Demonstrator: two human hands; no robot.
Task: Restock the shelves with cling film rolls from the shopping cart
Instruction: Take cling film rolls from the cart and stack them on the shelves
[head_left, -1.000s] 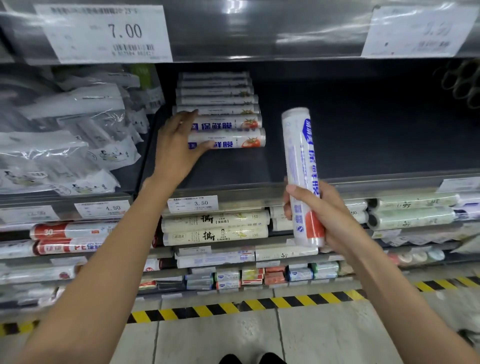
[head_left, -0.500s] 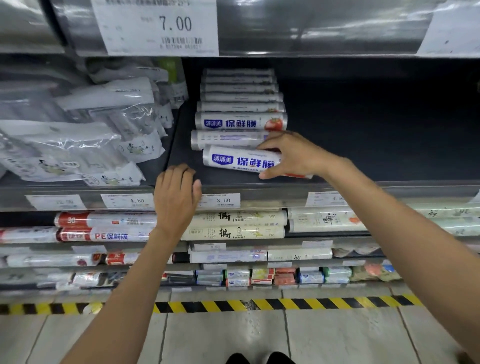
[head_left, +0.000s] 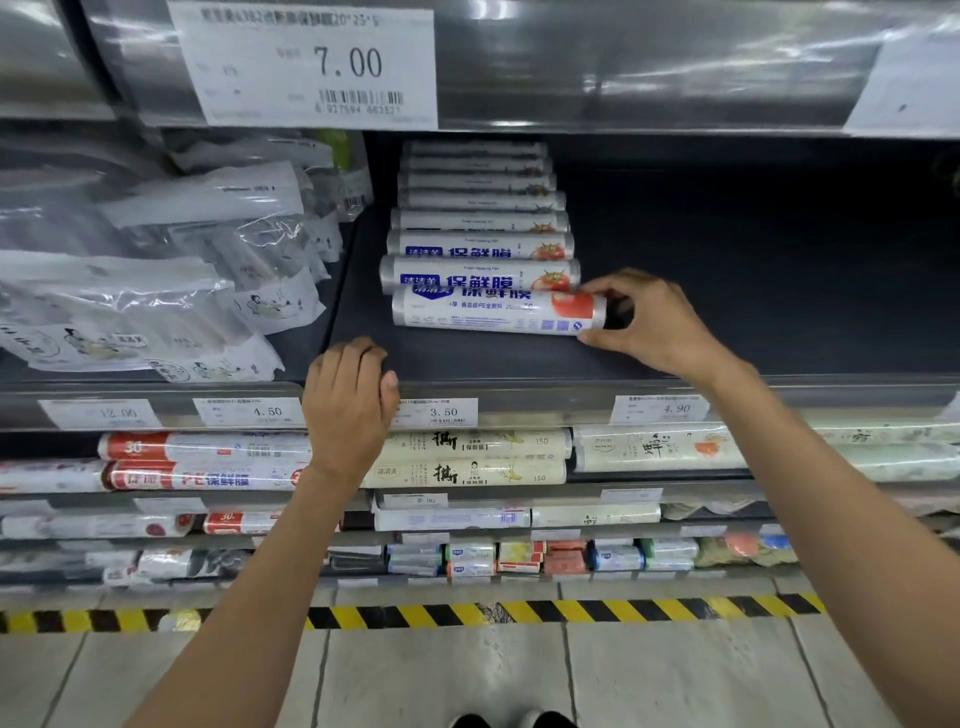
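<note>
A white cling film roll (head_left: 493, 314) with blue lettering and a red tomato picture lies crosswise on the dark shelf (head_left: 727, 312), at the front of a row of several like rolls (head_left: 480, 228) running to the back. My right hand (head_left: 644, 319) holds its right end, thumb under and fingers curled over the top. My left hand (head_left: 348, 400) rests on the shelf's front edge with fingers bent over the lip, holding nothing. The shopping cart is out of sight.
Clear plastic bags (head_left: 156, 280) fill the shelf section to the left. Right of the row the dark shelf is bare. Lower shelves hold other film rolls (head_left: 467, 460) and small boxes (head_left: 519, 558). Price tags (head_left: 441, 413) line the edges. A yellow-black floor stripe (head_left: 519, 613) runs below.
The roll, held upright in my right hand a second ago, now lies on the shelf against the row's front. My left hand came off the rolls and down to the shelf edge.
</note>
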